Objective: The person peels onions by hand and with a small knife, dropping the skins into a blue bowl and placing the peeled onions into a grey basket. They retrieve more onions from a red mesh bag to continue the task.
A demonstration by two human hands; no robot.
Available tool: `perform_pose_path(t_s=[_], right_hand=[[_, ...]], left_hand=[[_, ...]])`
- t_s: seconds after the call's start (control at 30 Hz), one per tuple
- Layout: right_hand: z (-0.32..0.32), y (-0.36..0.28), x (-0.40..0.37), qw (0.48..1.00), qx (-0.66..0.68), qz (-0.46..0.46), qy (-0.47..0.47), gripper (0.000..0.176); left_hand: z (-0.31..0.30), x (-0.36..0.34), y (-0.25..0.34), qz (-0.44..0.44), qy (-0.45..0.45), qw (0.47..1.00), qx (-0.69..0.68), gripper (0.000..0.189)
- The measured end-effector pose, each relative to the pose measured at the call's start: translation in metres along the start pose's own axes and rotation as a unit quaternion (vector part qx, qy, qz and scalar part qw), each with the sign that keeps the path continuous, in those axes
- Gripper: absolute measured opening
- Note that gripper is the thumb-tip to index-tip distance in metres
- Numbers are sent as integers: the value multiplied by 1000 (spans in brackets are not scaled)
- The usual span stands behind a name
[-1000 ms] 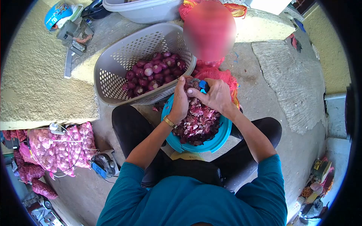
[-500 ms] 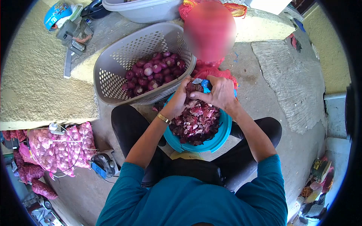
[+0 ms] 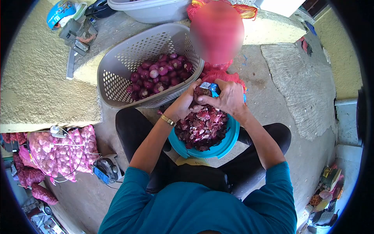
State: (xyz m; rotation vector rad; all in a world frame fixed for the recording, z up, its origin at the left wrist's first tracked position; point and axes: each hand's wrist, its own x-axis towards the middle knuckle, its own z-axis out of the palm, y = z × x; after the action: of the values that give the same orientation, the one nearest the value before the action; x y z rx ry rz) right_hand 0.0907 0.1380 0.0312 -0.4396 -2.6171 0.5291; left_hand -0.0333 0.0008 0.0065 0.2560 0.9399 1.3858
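Hands meet just above the far rim of a teal basin. I see the left hand (image 3: 182, 106) curled closed around a red onion (image 3: 201, 92), cupping it from the near side, with a gold watch (image 3: 168, 120) on that wrist. The right hand (image 3: 228, 97) is closed too, gripping a blue-handled knife (image 3: 212, 87), and its thumb presses down on the onion's top. I cannot make out where the blade touches the onion, since the fingers cover it. The onion sits between both hands, over the far edge of the basin and close to the basket.

Below the hands, the teal basin (image 3: 230, 141) rests between the person's knees and is heaped with purple onion skins (image 3: 202, 130). Just beyond the left hand stands a grey perforated basket (image 3: 117, 80), tilted towards me and touching the basin's far side. A pile of peeled red onions (image 3: 159, 74) lies in its lower end. A red mesh sack (image 3: 223, 75) lies behind the right hand on the concrete floor (image 3: 272, 89).

Further out on my left, pink mesh bags of garlic (image 3: 58, 152) sit beside a small weighing scale (image 3: 104, 170). At the top, a grey tub (image 3: 148, 11) stands on a ledge.
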Motion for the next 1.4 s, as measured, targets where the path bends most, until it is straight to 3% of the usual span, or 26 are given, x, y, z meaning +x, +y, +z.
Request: perform_pose_path(t_s=[0.4,0.5,0.7,0.9,1.0,1.03,1.1,1.17,1.2,1.27,1.3,1.4], right_hand=[[2,5,-6,999,-22,-37,-23,73],[9,8,-11,998,-19,-61,-27,69],[7,1,-15,993,87,-62,-41,62],[3,6,-18,988,44,-119,-90,61],[-4,5,-17,985,60,-125,-102,55],[-2,7,-16,985,59,-124,-102,55],[2,11,-12,996,42,-54,-61,59],[2,5,-9,998,52,-12,-42,59],[2,3,-8,997,62,29,-27,60],[7,3,-6,994,87,66,-31,61],[6,-1,-4,992,101,78,-25,62],[6,-6,-3,994,82,73,-23,65]], left_hand=[[-5,-3,0,-15,-23,1000,-10,50],[-6,-8,2,-32,14,999,27,48],[-24,-7,3,-128,-25,991,12,32],[-12,-12,7,-149,6,986,72,33],[-25,-3,3,-195,-20,976,90,39],[-27,-3,5,-199,-73,975,64,46],[-25,0,5,-201,-128,970,41,53],[-16,2,-5,-32,-75,997,-19,67],[-5,3,-10,-31,-76,996,-17,67],[20,5,-18,100,106,986,-84,70],[19,6,-23,151,92,982,-59,66],[11,11,-25,168,125,977,-39,61]])
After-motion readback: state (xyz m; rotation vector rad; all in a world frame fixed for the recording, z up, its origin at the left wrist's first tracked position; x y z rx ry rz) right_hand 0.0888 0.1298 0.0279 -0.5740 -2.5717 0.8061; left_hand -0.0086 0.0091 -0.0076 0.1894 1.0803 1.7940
